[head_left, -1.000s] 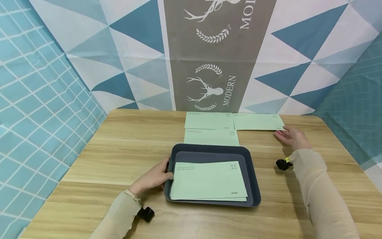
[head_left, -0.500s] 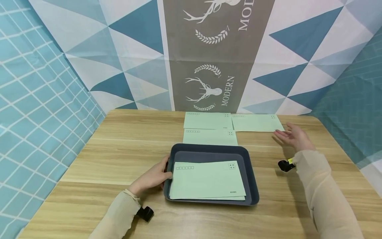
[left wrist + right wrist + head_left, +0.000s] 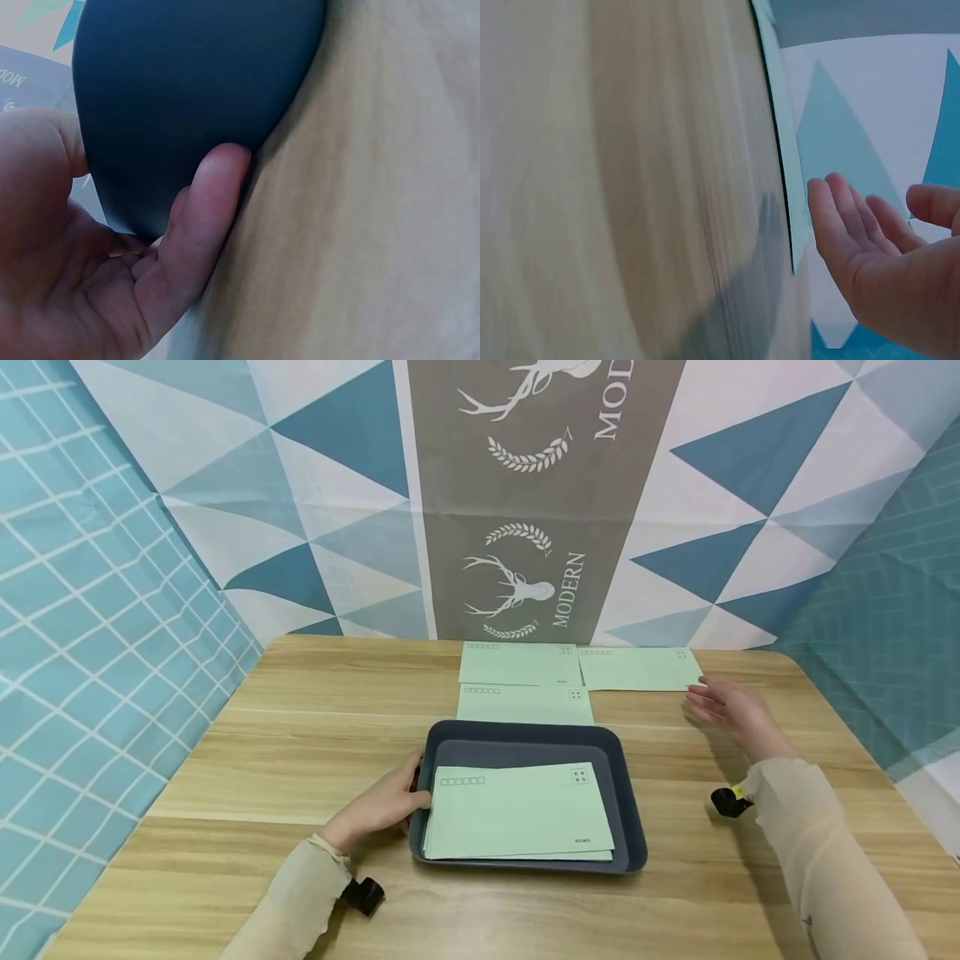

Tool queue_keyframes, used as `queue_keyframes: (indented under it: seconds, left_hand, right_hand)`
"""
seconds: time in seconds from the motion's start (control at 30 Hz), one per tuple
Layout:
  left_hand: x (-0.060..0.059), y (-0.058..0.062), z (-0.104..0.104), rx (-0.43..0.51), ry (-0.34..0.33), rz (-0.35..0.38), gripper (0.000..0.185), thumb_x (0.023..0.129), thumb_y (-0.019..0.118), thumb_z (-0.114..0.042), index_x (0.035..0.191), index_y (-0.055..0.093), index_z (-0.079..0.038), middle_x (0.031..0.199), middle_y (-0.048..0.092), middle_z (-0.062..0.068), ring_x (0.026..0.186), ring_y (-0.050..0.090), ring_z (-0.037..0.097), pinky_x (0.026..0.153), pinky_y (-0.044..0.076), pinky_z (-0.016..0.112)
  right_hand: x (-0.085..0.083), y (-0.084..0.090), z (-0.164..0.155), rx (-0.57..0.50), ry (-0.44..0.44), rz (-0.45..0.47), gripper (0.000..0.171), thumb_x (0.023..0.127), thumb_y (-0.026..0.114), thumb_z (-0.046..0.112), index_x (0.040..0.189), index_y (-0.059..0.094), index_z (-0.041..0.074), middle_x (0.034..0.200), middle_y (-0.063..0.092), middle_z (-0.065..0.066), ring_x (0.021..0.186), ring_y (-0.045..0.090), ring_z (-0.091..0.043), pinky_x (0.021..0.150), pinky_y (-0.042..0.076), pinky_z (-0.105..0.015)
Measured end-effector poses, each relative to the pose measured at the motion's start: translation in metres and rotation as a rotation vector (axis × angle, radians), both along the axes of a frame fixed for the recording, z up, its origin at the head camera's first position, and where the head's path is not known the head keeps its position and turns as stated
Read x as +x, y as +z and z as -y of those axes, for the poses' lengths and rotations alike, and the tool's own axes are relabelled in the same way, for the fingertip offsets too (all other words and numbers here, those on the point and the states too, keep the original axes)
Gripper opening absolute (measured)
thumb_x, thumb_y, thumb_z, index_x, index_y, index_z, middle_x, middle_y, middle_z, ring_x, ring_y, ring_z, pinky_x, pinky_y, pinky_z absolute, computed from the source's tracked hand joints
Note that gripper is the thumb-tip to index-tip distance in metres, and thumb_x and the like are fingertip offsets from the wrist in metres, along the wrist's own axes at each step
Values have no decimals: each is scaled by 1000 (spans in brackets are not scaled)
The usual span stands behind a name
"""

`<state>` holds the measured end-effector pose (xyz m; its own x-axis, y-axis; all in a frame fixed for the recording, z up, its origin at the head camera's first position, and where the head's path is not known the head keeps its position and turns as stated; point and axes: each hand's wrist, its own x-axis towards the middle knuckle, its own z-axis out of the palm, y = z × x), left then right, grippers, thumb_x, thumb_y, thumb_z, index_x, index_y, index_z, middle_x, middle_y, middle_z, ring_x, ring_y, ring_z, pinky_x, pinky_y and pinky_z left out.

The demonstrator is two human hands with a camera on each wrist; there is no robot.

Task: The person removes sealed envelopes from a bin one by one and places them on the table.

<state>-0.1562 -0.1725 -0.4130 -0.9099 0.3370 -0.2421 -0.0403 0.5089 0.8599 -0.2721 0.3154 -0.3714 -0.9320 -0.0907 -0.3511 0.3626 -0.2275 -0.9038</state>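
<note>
A dark grey tray [image 3: 628,793] sits mid-table with a stack of pale green envelopes [image 3: 517,811] in it. My left hand [image 3: 382,806] grips the tray's left rim; the left wrist view shows fingers [image 3: 202,217] curled under the dark tray [image 3: 187,90]. Three more green envelopes lie behind the tray: two stacked in a column [image 3: 521,662], [image 3: 525,704] and one to the right [image 3: 637,668]. My right hand [image 3: 723,706] hovers open just right of that envelope, holding nothing. In the right wrist view its straight fingers [image 3: 847,225] are near the envelope edge [image 3: 784,172].
The wooden table [image 3: 300,752] ends at a patterned cloth backdrop [image 3: 525,510] right behind the envelopes. Blue grid cloth walls [image 3: 97,635] close in the left and right sides. Small black wrist cameras [image 3: 363,893], [image 3: 726,802] hang under each sleeve.
My right hand has let go of the right envelope's corner, lifted off the table and drawn slightly back toward me. The left hand stays on the tray rim.
</note>
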Motion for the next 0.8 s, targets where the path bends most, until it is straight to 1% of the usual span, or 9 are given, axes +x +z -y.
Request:
queue_keyframes:
  seconds: [0.03,0.13,0.2,0.27,0.33,0.43,0.6,0.7,0.8]
  left_hand:
    - [0,0,0,0,-1,-2,76,80,51,-5,144,11,-4,103,55,24,51,55,20,43,49,35]
    - [-1,-1,1,-3,-3,-6,76,80,51,-5,144,11,-3,102,55,23,51,55,20,43,49,35]
    - [-1,-1,1,-5,-5,-8,76,79,51,-5,144,11,-3,99,57,22,50,54,20,42,49,35]
    - [-1,-1,1,-5,-8,-9,76,79,51,-5,144,12,-3,95,57,21,49,54,19,42,49,35]
    - [-1,-2,1,-2,-10,-8,76,79,51,-6,144,11,-3,93,58,19,48,54,19,41,48,35]
    - [0,-2,2,1,-8,-2,76,79,51,-6,144,11,-3,90,59,18,48,54,19,42,48,35]
    - [0,-1,1,5,-3,0,77,79,51,-6,145,11,-4,89,59,17,48,53,19,42,48,35]
    - [0,0,1,12,-2,0,77,80,51,-6,145,11,-4,91,59,18,48,53,19,42,48,35]
    - [0,1,1,17,0,-1,77,80,52,-6,145,11,-4,93,59,19,47,53,19,41,48,35]
  right_hand:
    - [1,0,0,54,22,-32,58,93,47,22,142,22,4,84,66,6,83,64,-6,83,51,-24]
    - [6,-2,0,309,95,-148,59,94,44,25,140,22,-5,86,64,15,84,62,0,78,51,-19]
    - [9,-2,2,466,139,-214,56,95,43,26,135,27,-9,89,61,15,85,60,1,77,51,-18]
    - [14,-2,5,633,186,-285,55,96,40,28,132,31,-11,96,60,8,84,59,3,77,51,-17]
    - [19,-2,9,745,221,-346,52,96,38,28,130,35,-12,103,59,-6,85,58,2,77,51,-17]
    - [27,-2,18,895,244,-435,48,97,38,27,127,42,-10,111,55,-24,89,61,-8,76,52,-21]
    - [36,3,32,1093,207,-559,44,96,40,31,122,50,-3,113,55,-25,100,53,-35,77,48,-42]
    - [41,8,41,1153,209,-609,43,96,41,31,121,51,-2,111,55,-24,101,51,-39,78,45,-50]
    - [46,12,52,1171,239,-651,41,95,43,28,120,53,-3,108,57,-23,98,54,-37,82,45,-52]
